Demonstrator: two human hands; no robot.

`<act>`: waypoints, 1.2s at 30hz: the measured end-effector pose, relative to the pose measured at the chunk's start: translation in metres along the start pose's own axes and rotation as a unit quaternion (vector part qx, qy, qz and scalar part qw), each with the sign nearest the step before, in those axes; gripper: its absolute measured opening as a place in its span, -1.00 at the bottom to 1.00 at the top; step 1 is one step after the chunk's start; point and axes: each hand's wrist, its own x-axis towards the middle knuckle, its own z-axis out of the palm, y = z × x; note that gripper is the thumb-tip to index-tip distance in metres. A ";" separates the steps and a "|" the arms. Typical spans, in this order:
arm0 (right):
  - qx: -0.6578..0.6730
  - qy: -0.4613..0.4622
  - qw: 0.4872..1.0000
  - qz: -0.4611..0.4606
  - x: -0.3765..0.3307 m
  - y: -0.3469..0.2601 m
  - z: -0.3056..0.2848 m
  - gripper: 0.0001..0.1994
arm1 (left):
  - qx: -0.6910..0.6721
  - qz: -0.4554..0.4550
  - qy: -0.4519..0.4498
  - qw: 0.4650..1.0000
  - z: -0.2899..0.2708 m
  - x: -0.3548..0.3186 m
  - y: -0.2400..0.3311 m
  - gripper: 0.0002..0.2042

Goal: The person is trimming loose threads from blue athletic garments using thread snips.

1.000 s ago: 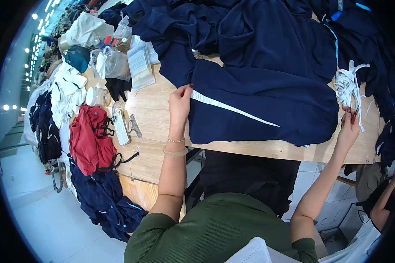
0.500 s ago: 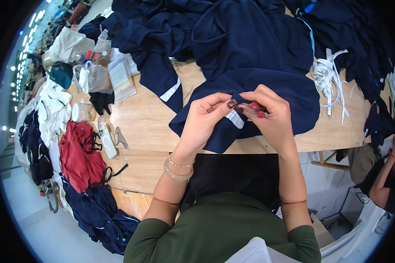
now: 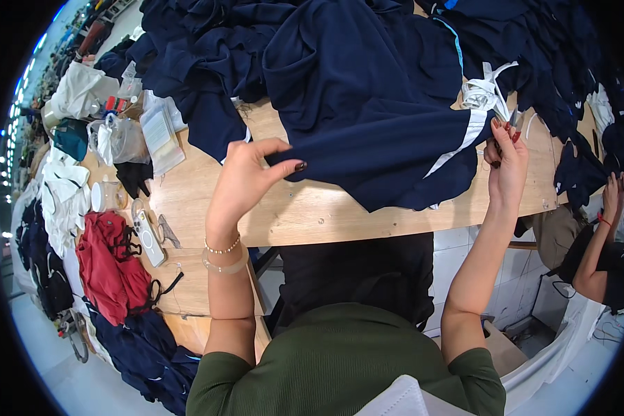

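A navy garment with a white stripe [image 3: 388,139] lies spread over the wooden table [image 3: 312,215]. My left hand [image 3: 246,180] pinches its left edge between thumb and fingers. My right hand [image 3: 507,163] grips the garment's right end by the white stripe, next to a bundle of white tape [image 3: 485,93]. The cloth is stretched between the two hands above the table's front edge.
More navy garments [image 3: 208,62] are heaped at the back. At the left lie clear bags [image 3: 121,135], a phone [image 3: 148,237], small scissors [image 3: 165,231] and a red garment [image 3: 111,267]. Another person's arm [image 3: 600,243] shows at the right edge.
My hands were close together on a small fold of the navy garment; they have moved apart, left hand to the left edge, right hand far right, pulling the cloth out wide.
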 end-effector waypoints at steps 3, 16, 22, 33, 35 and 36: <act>0.009 -0.015 1.000 -0.008 0.001 0.002 -0.004 -0.91 | 0.176 0.125 0.119 0.969 0.002 0.005 -0.002 -0.85; -0.300 -0.058 0.952 0.030 -0.033 0.037 -0.055 -0.80 | 0.061 0.106 0.057 0.991 0.131 -0.049 -0.033 -0.54; -0.308 0.027 0.945 -0.107 -0.051 0.025 -0.013 -0.77 | -0.274 0.017 0.082 0.958 0.139 -0.060 -0.025 -0.54; -0.421 -0.206 0.834 -0.291 -0.080 0.075 0.092 -0.73 | -0.117 0.051 0.105 0.986 0.135 -0.062 -0.007 -0.51; -0.384 -0.188 0.857 -0.287 -0.080 0.070 0.097 -0.76 | -0.217 0.026 0.041 0.975 0.132 -0.066 0.001 -0.52; -0.353 -0.193 0.876 -0.265 -0.081 0.065 0.098 -0.78 | -0.368 -0.052 -0.048 0.927 0.133 -0.067 0.001 -0.53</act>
